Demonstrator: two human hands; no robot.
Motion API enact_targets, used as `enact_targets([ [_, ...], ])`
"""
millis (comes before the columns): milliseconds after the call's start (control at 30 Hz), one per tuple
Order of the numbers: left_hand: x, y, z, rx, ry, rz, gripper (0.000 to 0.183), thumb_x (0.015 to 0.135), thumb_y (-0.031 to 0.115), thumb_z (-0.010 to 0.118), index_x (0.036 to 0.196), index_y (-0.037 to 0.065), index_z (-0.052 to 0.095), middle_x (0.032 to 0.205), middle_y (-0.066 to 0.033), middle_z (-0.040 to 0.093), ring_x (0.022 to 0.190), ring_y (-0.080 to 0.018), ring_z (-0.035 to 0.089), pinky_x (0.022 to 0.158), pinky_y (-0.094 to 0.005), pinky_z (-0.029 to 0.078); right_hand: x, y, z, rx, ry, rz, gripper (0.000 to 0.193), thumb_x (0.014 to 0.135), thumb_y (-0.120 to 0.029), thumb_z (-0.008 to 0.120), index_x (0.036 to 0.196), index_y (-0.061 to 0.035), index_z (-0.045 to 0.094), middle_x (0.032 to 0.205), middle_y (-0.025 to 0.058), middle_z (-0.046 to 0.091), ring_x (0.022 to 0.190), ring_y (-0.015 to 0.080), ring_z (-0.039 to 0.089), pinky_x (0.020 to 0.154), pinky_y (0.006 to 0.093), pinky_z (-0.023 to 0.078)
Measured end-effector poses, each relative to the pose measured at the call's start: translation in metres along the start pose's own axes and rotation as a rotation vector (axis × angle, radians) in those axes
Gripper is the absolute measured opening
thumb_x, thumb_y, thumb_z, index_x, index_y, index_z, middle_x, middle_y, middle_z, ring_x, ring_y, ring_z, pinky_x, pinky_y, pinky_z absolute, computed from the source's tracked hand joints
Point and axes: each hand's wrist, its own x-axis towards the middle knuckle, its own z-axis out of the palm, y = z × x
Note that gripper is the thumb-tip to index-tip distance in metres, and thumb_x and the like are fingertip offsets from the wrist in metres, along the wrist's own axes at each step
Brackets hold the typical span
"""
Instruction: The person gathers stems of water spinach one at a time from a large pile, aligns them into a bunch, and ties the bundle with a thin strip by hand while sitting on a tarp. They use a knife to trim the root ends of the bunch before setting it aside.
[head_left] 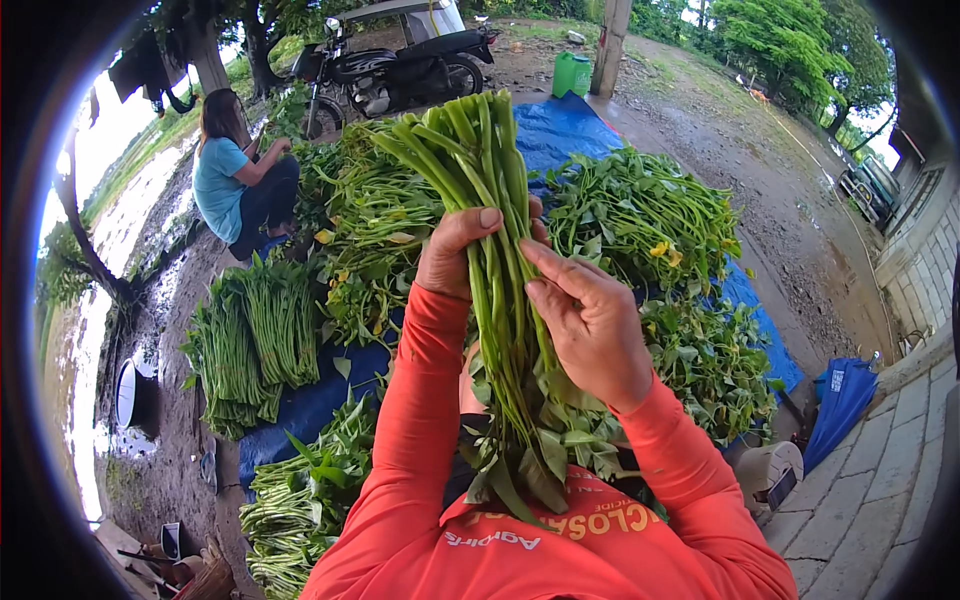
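Note:
A thick bunch of water spinach [492, 290] stands in front of my chest, cut stem ends up and leaves hanging down. My left hand [450, 245] is wrapped round its upper stems, the thumb across the near side; the fingers behind are mostly hidden. At the bunch's right edge, my right hand [590, 320] pinches at the stems with index finger and thumb; the other fingers are curled. Tied bundles [258, 335] lie to the left, and more cut stems [290, 515] rest near my left elbow. Loose leafy heaps [640, 215] spread beyond and right of the bunch.
A blue tarp [560, 135] lies beneath the heaps. A person in a blue shirt [225, 170] squats at the far left, near a motorcycle [400, 70]. A green jug [572, 75] stands by a post [612, 45]. A blue folded umbrella [840, 410] leans beside a block wall [880, 470].

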Motion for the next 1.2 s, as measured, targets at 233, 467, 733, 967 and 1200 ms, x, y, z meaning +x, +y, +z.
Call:
enact_targets([
  [233,-0.002,0.023,0.010,0.218,0.091,0.039,0.041,0.082,0.020,0.075,0.114,-0.004,0.065,0.097,-0.0127,0.071,0.088,-0.0237,0.072,0.082,-0.0387,0.062,0.018,-0.004,0.018,-0.003,0.123,0.001,0.024,0.094,-0.001,0.074,0.118,-0.0015,0.070,0.098,0.0116,0.071,0.083,0.0200,0.068,0.074,0.0315,0.055],
  [467,-0.034,0.117,0.026,0.461,0.208,-0.207,0.034,0.081,0.016,0.081,0.109,0.000,0.072,0.095,-0.0094,0.074,0.081,-0.0198,0.073,0.076,-0.0346,0.061,-0.013,0.046,-0.013,0.419,-0.087,0.362,0.041,0.093,-0.012,0.083,0.129,-0.0008,0.065,0.107,0.0006,0.067,0.091,0.0087,0.063,0.083,0.0297,0.055],
  [733,-0.128,-0.074,0.001,0.249,0.113,-0.886,0.095,0.068,0.014,0.088,0.154,0.003,0.049,0.108,-0.0098,0.070,0.079,-0.0179,0.066,0.068,-0.0314,0.055,-0.140,0.098,-0.048,0.948,-0.056,0.658,0.085,0.088,0.005,0.070,0.164,-0.0103,0.036,0.137,0.0095,0.057,0.125,0.0225,0.056,0.108,0.0363,0.048],
  [967,-0.112,-0.149,0.011,0.310,-0.033,-1.168,0.070,0.077,0.014,0.088,0.140,0.003,0.060,0.103,-0.0053,0.069,0.084,-0.0139,0.065,0.072,-0.0288,0.054,-0.120,0.101,-0.111,-0.212,-0.166,-0.039,0.038,0.090,-0.004,0.072,0.127,-0.0143,0.072,0.138,0.0132,0.060,0.123,0.0337,0.058,0.104,0.0441,0.048],
  [1200,-0.114,-0.158,0.003,0.262,-0.002,-1.226,0.058,0.076,0.014,0.088,0.127,0.002,0.063,0.098,-0.0066,0.067,0.083,-0.0168,0.066,0.074,-0.0304,0.055,-0.130,0.128,-0.107,-0.084,-0.322,0.203,0.027,0.097,-0.017,0.076,0.122,-0.0080,0.073,0.132,0.0159,0.062,0.128,0.0334,0.057,0.106,0.0427,0.047],
])
